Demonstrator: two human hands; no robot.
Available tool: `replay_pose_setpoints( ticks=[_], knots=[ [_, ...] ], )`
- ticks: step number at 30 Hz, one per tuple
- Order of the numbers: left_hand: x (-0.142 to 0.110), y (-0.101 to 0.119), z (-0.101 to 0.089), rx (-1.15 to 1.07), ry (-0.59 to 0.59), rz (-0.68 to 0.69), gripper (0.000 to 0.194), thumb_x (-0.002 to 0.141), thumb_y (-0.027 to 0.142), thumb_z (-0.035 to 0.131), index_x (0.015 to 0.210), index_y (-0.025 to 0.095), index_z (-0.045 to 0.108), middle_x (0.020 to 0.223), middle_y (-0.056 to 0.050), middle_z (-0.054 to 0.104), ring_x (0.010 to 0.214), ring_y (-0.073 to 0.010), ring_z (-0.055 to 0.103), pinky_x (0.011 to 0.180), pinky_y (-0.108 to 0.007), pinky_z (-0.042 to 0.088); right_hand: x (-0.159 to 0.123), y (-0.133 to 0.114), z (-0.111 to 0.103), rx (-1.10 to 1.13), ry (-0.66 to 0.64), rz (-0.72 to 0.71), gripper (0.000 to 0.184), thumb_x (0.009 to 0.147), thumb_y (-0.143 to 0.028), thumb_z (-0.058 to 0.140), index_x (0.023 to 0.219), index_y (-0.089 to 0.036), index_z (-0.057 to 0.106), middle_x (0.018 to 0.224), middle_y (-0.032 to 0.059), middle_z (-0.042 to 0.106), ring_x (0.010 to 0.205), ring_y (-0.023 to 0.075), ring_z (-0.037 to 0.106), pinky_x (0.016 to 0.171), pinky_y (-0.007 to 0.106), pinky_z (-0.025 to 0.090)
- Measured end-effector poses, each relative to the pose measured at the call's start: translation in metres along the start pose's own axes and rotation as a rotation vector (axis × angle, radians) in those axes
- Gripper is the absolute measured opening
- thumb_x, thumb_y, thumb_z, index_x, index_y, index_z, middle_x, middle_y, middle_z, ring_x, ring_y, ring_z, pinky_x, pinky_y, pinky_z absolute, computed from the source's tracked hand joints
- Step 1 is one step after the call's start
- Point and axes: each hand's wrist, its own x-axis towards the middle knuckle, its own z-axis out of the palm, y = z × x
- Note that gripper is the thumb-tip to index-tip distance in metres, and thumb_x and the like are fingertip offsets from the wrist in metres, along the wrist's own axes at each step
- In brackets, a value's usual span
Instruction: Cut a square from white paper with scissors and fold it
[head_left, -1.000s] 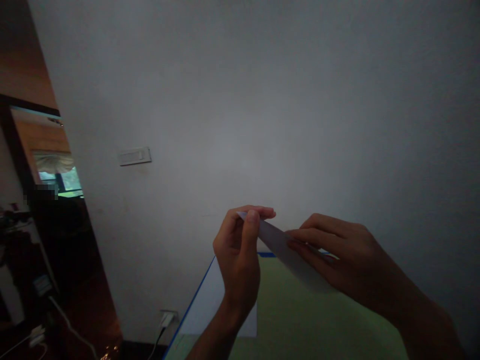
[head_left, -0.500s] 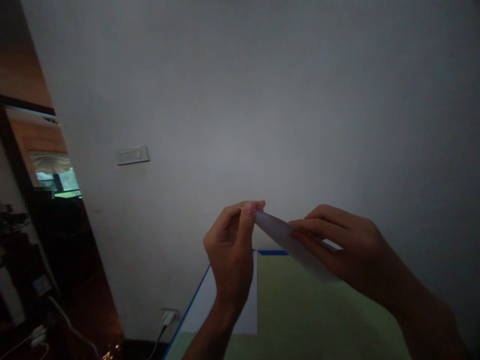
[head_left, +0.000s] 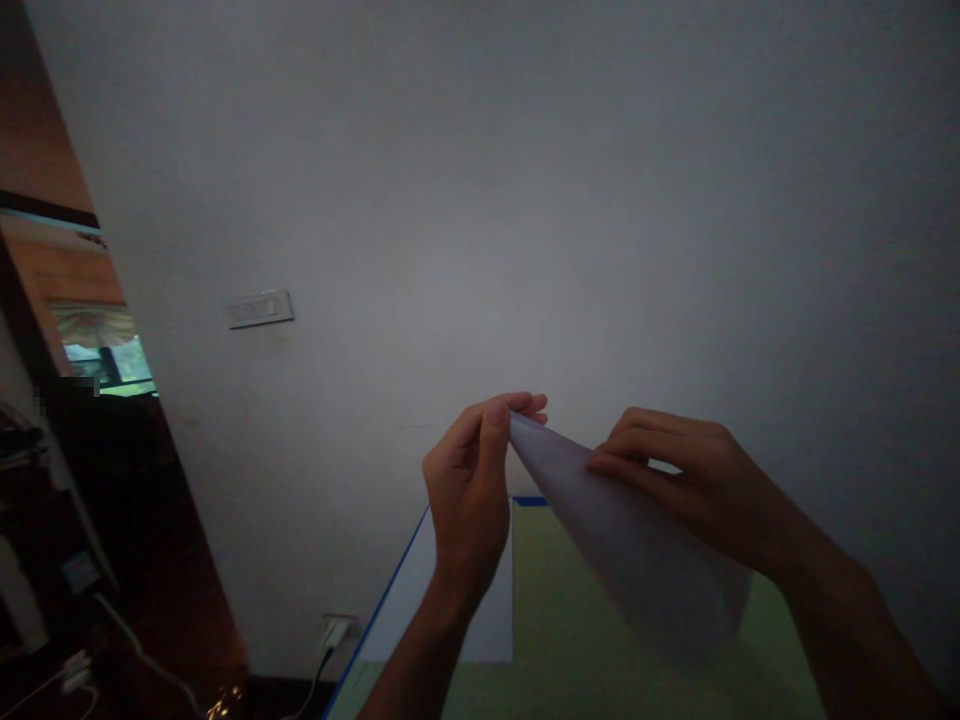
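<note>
I hold a folded white paper sheet (head_left: 630,545) in the air above a green table (head_left: 570,640) with a blue edge. My left hand (head_left: 469,490) pinches the paper's pointed tip between thumb and fingers. My right hand (head_left: 697,480) grips the paper's upper edge further right, fingers laid along it. The sheet fans out wide toward me, below my right hand. A second white sheet (head_left: 465,600) lies flat on the table's far left corner, partly hidden by my left wrist.
A pale wall fills the view behind, with a wall switch plate (head_left: 259,308) at the left. A socket with a plugged cable (head_left: 334,635) sits low on the wall. Dark wooden furniture (head_left: 90,520) with a mirror stands at the far left.
The paper has turned, so its broad face now shows and spreads down toward me. Both hands stay on it in nearly the same places.
</note>
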Motion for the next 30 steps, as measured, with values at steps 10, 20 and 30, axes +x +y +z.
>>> replay_pose_setpoints(
  ticks=[10, 20, 30],
  knots=[
    [0.0004, -0.0021, -0.0055, -0.070, -0.072, -0.059, 0.026, 0.091, 0.040, 0.062, 0.101, 0.017, 0.070, 0.093, -0.008, 0.077, 0.086, -0.0212, 0.074, 0.081, -0.035, 0.060, 0.0022, -0.0051, -0.0007, 0.002, 0.008, 0.002, 0.026, 0.098, -0.033, 0.052, 0.081, -0.020, 0.067, 0.075, 0.0027, 0.065, 0.067, 0.0144, 0.061, 0.061, 0.026, 0.046],
    [0.0020, -0.0015, -0.0036, -0.198, -0.079, -0.099, 0.027, 0.091, 0.043, 0.062, 0.098, 0.018, 0.068, 0.092, -0.009, 0.077, 0.082, -0.0218, 0.074, 0.077, -0.037, 0.062, 0.0024, -0.0089, -0.0037, 0.081, -0.050, 0.016, 0.023, 0.099, -0.032, 0.050, 0.087, -0.021, 0.066, 0.085, 0.0037, 0.066, 0.075, 0.0154, 0.062, 0.067, 0.028, 0.048],
    [0.0034, -0.0067, 0.0004, -0.239, -0.040, -0.070, 0.021, 0.093, 0.038, 0.061, 0.096, 0.018, 0.068, 0.087, -0.006, 0.077, 0.078, -0.0197, 0.075, 0.074, -0.033, 0.062, 0.0006, -0.0040, -0.0027, 0.072, -0.047, 0.009, 0.024, 0.099, -0.033, 0.052, 0.085, -0.020, 0.067, 0.083, 0.0034, 0.066, 0.073, 0.0144, 0.062, 0.065, 0.026, 0.048]
  ],
)
